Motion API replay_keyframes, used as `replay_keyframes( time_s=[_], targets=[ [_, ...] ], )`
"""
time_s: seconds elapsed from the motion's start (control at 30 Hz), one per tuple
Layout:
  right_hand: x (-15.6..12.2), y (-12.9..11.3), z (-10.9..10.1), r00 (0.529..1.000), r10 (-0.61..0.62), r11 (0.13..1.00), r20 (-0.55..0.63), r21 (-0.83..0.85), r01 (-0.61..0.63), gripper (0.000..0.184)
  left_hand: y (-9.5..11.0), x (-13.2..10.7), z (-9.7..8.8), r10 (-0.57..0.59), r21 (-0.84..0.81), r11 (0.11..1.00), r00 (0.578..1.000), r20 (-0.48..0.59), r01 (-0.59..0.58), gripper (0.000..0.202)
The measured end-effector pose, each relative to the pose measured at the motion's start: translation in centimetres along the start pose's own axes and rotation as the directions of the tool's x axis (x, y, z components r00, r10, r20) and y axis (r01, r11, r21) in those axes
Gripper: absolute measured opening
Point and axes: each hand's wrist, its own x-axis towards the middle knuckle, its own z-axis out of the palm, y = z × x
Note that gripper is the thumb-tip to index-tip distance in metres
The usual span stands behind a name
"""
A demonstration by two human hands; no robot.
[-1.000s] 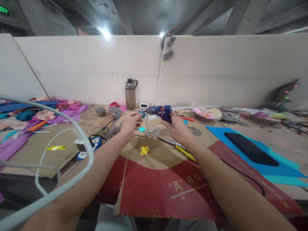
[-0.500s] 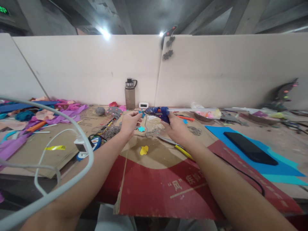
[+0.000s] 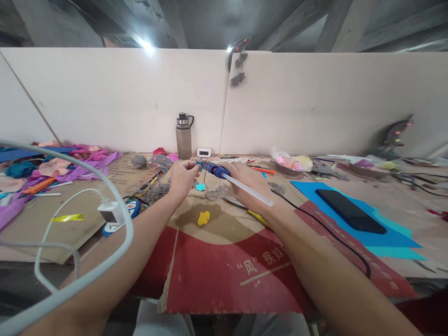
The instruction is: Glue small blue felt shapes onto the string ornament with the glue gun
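Observation:
My right hand [image 3: 247, 184] grips a blue glue gun [image 3: 216, 170]. A clear glue stick [image 3: 247, 189] juts from its rear toward me, and the nozzle points left. My left hand [image 3: 182, 176] is closed in a pinch on a small teal piece [image 3: 199, 164] right at the nozzle tip. Both hands are raised above a cardboard sheet [image 3: 224, 261] with red print. Under them lie a teal foam flower [image 3: 200, 187] and a yellow foam flower [image 3: 203, 218]. The gun's black cord [image 3: 325, 233] trails back along my right forearm.
A water bottle [image 3: 184, 136] and a small clock [image 3: 203, 152] stand at the white partition. Purple and pink scraps [image 3: 63, 165] pile at the left. A white charger with cable [image 3: 110, 212] lies left. A black phone [image 3: 350, 211] rests on blue sheets [image 3: 392, 235] at the right.
My right hand has turned the glue gun, so its glue stick now points toward me instead of away to the right. The camera has shifted slightly right. My left hand keeps its pinch.

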Motion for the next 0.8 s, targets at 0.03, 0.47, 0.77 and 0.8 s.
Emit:
replay_keyframes(
  time_s=[0.03, 0.47, 0.77, 0.8],
  targets=[
    [0.0, 0.0, 0.0, 1.000, 0.002, 0.999, -0.015, 0.033, -0.002, 0.045, 0.0, 0.0, 0.0, -0.016, -0.038, 0.999, 1.000, -0.001, 0.016, 0.018],
    [0.1, 1.6, 1.5, 0.953, 0.298, 0.808, -0.051, 0.546, -0.223, 0.032, 0.4, -0.2, 0.0, -0.266, -0.332, 0.899, 0.958, 0.106, 0.286, 0.028],
    [0.1, 1.4, 1.2, 0.948, 0.318, 0.815, -0.030, 0.520, -0.257, 0.028, 0.7, -0.1, 0.1, -0.339, -0.424, 0.829, 0.931, 0.137, 0.364, 0.024],
    [0.1, 1.4, 1.3, 0.947, 0.319, 0.818, -0.033, 0.514, -0.257, 0.028, 0.8, -0.1, 0.1, -0.341, -0.428, 0.827, 0.930, 0.137, 0.366, 0.023]
  ],
)
